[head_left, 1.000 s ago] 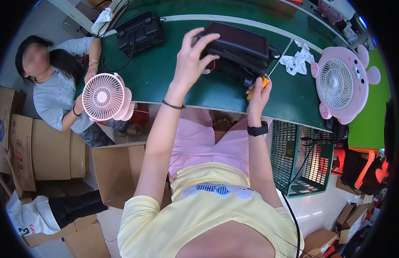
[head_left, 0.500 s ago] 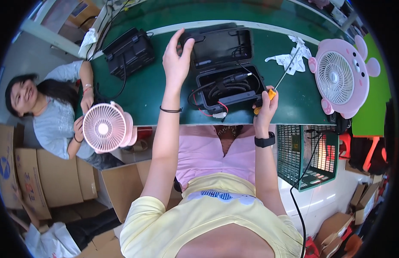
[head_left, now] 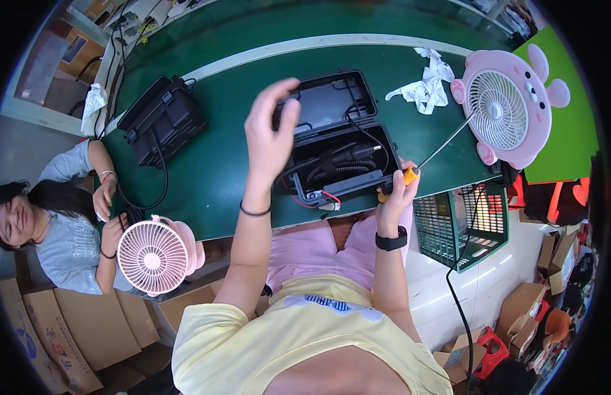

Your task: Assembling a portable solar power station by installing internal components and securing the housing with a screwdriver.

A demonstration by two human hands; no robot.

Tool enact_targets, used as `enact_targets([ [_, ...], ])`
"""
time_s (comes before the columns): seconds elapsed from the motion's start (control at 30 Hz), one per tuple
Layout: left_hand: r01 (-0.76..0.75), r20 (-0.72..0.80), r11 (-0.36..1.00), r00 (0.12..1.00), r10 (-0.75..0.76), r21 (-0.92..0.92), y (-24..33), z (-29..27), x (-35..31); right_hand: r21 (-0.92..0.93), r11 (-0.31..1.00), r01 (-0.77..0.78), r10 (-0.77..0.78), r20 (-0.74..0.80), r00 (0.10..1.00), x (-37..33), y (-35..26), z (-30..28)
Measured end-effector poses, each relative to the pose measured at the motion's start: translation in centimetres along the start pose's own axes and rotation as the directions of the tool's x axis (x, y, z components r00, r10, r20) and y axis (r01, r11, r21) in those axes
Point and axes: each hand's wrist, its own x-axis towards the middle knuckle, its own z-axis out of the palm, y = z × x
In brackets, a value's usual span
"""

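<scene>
On the green table in front of me lies a black hard case with its lid raised. Inside it are a coiled black cable and a plug. A red wire and a small white connector hang over its front edge. Beside the lid's left edge is my left hand, fingers and thumb apart, with nothing visible in it. My right hand closes round the yellow handle of a screwdriver at the case's front right corner. The long shaft points up and right.
A pink animal-shaped fan stands at the right, near crumpled white paper. Another black case sits at the left. A co-worker is beside a small pink fan. A green crate is below the table edge.
My view has shifted. The screwdriver's shaft has tilted further right and its tip now overlaps the pink fan in view. My left hand stays beside the lid.
</scene>
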Motion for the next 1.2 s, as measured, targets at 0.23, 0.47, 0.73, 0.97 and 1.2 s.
enact_targets([
  [0.23,-0.302,0.495,0.882,0.864,0.093,0.362,6.5,2.8,-4.7,0.059,0.998,0.009,-0.014,0.081,0.997,0.2,-0.2,0.0],
  [0.47,-0.206,-0.107,0.943,0.965,0.241,0.262,6.7,0.8,-7.3,0.031,0.999,0.027,-0.030,0.130,0.991,0.9,0.5,-0.5],
  [0.73,0.026,-0.216,0.567,0.938,0.270,0.823,3.8,-3.7,-11.2,0.006,1.000,0.022,-0.023,0.177,0.984,1.1,0.7,-0.5],
  [0.97,-0.489,0.310,0.522,0.864,0.396,0.698,2.9,-3.8,-14.8,-0.014,1.000,0.025,-0.022,0.207,0.978,1.5,0.7,-0.9],
  [1.2,-0.802,0.748,0.283,0.595,0.295,0.526,2.9,-0.8,-13.2,-0.039,0.999,0.034,-0.026,0.200,0.980,1.4,0.6,-0.6],
])
